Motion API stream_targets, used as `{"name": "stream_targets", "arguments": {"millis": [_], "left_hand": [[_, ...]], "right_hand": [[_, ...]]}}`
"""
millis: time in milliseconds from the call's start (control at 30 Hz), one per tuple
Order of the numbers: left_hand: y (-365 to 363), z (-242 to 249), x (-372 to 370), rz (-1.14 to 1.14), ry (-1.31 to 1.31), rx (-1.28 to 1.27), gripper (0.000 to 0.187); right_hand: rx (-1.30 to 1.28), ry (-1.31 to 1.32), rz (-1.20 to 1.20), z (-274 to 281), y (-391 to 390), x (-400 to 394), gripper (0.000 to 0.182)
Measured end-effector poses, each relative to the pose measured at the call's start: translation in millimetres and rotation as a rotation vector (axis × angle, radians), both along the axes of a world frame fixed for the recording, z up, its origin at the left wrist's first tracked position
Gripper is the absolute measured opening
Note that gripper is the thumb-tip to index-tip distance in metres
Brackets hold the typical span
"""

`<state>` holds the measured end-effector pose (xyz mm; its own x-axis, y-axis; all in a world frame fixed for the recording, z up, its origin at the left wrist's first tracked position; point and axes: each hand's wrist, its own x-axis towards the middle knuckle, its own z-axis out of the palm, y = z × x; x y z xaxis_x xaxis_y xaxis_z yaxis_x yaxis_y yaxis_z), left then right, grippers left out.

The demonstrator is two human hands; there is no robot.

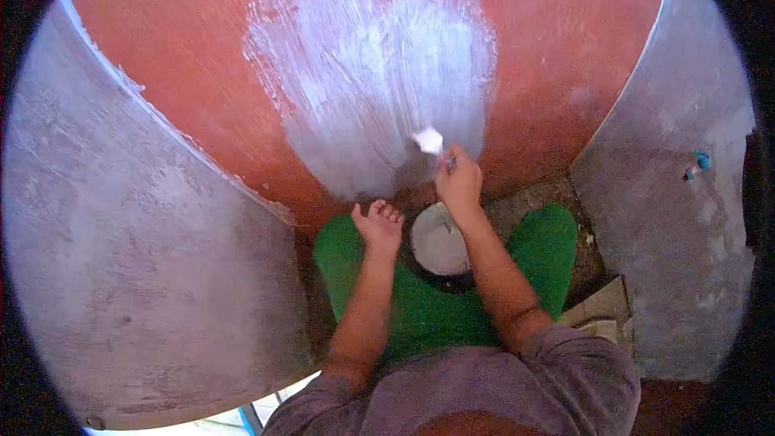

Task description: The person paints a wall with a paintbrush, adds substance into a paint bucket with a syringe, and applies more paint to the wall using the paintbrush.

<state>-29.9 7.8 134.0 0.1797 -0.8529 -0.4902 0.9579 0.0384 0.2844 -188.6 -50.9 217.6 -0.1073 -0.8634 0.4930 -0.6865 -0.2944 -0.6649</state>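
Note:
A paintbrush (428, 141) with white paint on its head is in my right hand (458, 184), whose fingers are closed round the handle. The brush is at the lower part of a whitish painted patch (387, 64) on the red wall (565, 40). Below my right hand, between my knees, stands a round container (438, 242) of pale paint, partly hidden by my forearm. My left hand (382, 222) is held palm up with its fingers loosely curled and apart, left of the container, and holds nothing.
Grey walls stand at the left (153, 258) and right (670, 218) of the red one. A small blue-green object (701, 161) is on the right wall. A flat brownish piece of board (605, 307) lies at the lower right, beside my leg.

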Motion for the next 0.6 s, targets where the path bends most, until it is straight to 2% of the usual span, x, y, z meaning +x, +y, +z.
{"name": "stream_targets", "arguments": {"millis": [100, 233, 333, 433, 500, 533, 600], "left_hand": [[-4, -3, -4, -0.013, -0.037, -0.155, 0.054], [-15, -10, -7, 0.057, -0.046, -0.022, 0.056], [-20, -18, -7, 0.100, -0.048, 0.103, 0.053], [-28, -29, -6, 0.124, -0.062, 0.172, 0.053], [-33, -40, -4, 0.100, -0.091, 0.147, 0.052], [-34, -41, -4, 0.093, -0.090, 0.155, 0.052], [-35, -41, -3, 0.084, -0.089, 0.179, 0.051]], "right_hand": [[-0.151, -0.128, 0.023, 61, 3, 7, 0.015], [-0.346, -0.275, 0.086, 130, 2, 18, 0.015], [-0.406, -0.338, 0.122, 148, 0, 29, 0.016], [-0.436, -0.446, 0.151, 119, -8, 42, 0.017], [-0.130, -0.531, 0.198, 79, -14, 45, 0.018], [0.026, -0.572, 0.222, 52, -20, 48, 0.019], [0.081, -0.467, 0.203, -39, -53, 52, 0.022]]}}
